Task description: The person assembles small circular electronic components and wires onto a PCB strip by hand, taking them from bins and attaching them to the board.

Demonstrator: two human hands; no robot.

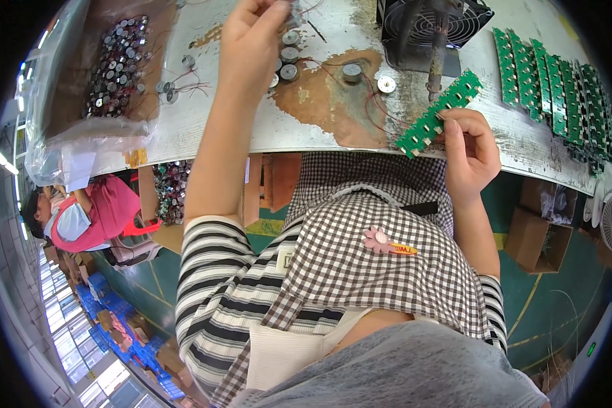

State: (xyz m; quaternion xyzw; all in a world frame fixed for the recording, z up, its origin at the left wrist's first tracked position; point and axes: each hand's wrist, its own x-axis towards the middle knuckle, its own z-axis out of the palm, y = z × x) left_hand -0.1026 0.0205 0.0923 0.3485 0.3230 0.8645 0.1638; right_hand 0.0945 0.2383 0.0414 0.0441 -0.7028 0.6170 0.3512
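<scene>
My right hand (472, 153) pinches a long green circuit board (425, 130) between thumb and fingers, tilted over the table's front edge. Thin red wires run from the board toward a round motor with a white face (386, 84). Up at the top edge of the view, my left hand (247, 47) is closed, its fingertips at a small grey piece (294, 13) that is partly cut off; its kind is unclear. Beside that hand sit several small round grey motors (289, 55), and another grey motor (351, 73) stands farther right.
A black fan (436, 24) stands at the back behind a rusty metal rod (438, 58). Rows of green circuit boards (547, 85) lie at right. At left, a plastic-lined box (61, 81) holds many motors (119, 64). Another person (92, 211) sits at far left.
</scene>
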